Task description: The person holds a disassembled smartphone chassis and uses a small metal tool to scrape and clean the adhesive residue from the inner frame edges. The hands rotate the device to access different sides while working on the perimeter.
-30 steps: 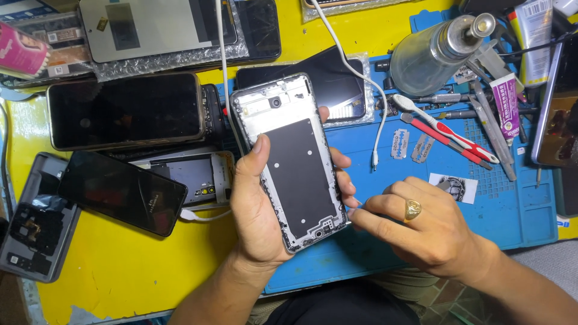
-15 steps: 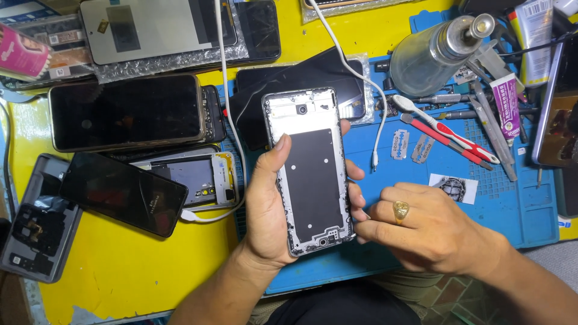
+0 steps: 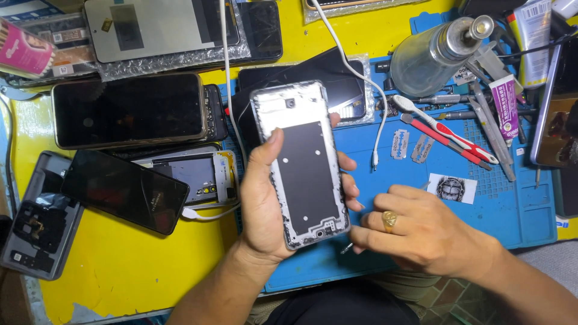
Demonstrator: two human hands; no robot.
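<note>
**Now holding the bare phone frame over the mat**

Right now I have my left hand point(image 3: 265, 204) wrapped around a phone frame point(image 3: 304, 162), its screen gone, so that I see a dark plate in the middle and a silvery rim with a camera hole near the top. My thumb lies along the frame's left edge and my fingertips curl round its right edge. The frame stands nearly upright in my view, tipped a little to the left, above the near left part of the blue mat point(image 3: 500, 210).

My right hand point(image 3: 421, 232), with a gold ring point(image 3: 389, 221) on one finger, sits just beside the frame's lower right corner. Its fingers are bent loosely and the forefinger points toward that corner. Something small and dark shows under the fingertip, but I cannot tell whether the hand pinches it.

On the mat to the right lie two razor blades point(image 3: 409, 146), a red and white toothbrush point(image 3: 445, 129), a glass bottle point(image 3: 436, 54) on its side and a purple-labelled tube point(image 3: 504, 102). A white cable point(image 3: 361, 78) runs down past the frame's upper right. Left of my hand, on the yellow table point(image 3: 120, 265), lie several dark phones point(image 3: 129, 111) and an opened phone point(image 3: 198, 174).
</note>
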